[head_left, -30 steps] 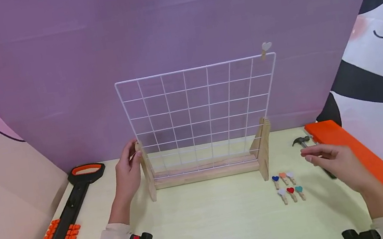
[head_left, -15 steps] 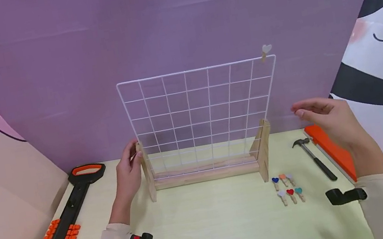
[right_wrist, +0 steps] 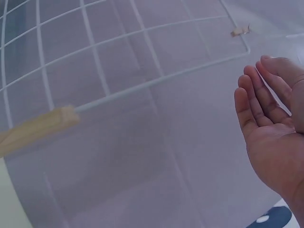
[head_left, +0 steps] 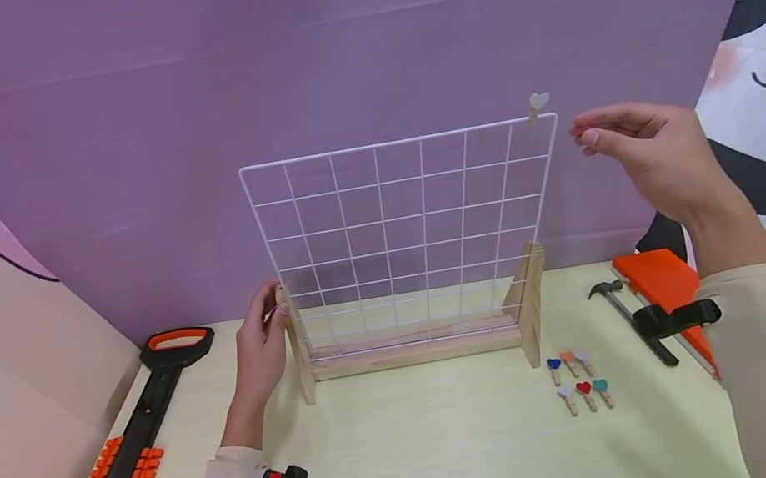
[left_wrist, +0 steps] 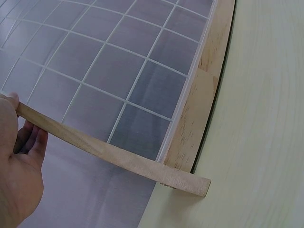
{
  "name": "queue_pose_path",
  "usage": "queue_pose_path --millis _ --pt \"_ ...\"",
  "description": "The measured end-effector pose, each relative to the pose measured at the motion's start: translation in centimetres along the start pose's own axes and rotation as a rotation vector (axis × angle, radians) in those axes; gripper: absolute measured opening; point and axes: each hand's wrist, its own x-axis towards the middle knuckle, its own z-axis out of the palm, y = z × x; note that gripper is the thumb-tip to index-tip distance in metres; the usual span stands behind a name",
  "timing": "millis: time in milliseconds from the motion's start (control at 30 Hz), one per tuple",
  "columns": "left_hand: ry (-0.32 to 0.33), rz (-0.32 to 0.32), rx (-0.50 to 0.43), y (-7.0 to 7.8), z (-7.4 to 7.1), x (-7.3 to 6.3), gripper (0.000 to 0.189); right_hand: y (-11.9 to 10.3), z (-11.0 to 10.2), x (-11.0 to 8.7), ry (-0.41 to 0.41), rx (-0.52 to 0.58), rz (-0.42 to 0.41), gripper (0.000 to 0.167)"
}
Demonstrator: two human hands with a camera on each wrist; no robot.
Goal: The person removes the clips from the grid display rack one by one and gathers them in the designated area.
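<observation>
A white wire grid panel [head_left: 410, 217] stands upright in a wooden stand [head_left: 417, 353]. My left hand [head_left: 263, 352] grips the top of the stand's left side post; in the left wrist view, fingers [left_wrist: 35, 142] show on both sides of that wood. A small clothespin with a white heart [head_left: 538, 102] is clipped to the panel's top edge near its right corner. To the right of that corner my right hand [head_left: 657, 151] is raised, apart from the panel. Its fingers [right_wrist: 256, 95] are loosely bent and hold nothing.
Several heart clothespins [head_left: 583, 388] lie in two rows on the table right of the stand. Beyond them are a claw hammer [head_left: 627, 312] and an orange flat case [head_left: 663, 278], partly behind the right wrist. A black and orange tool [head_left: 146, 414] lies at left.
My right hand has risen from above the hammer and orange case to the height of the panel's top right corner. The left hand keeps its grip on the stand.
</observation>
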Motion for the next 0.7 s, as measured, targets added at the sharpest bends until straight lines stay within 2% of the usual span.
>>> queue_pose_path --millis 100,333,567,700 --pt "0.001 0.005 0.004 0.0 0.0 -0.1 0.047 -1.1 0.2 0.8 -0.015 0.119 -0.019 0.037" --pt "-0.002 0.0 0.003 0.0 0.0 -0.1 0.046 -2.9 0.9 2.2 -0.028 0.238 -0.057 0.038" --pt "-0.011 -0.017 0.005 0.2 -0.1 -0.2 0.048 -3.9 1.5 3.0 -0.045 0.23 -0.064 0.04" --pt "-0.005 -0.006 0.006 0.3 -0.1 -0.2 0.048 -4.4 2.0 3.4 -0.067 0.243 -0.075 0.039"
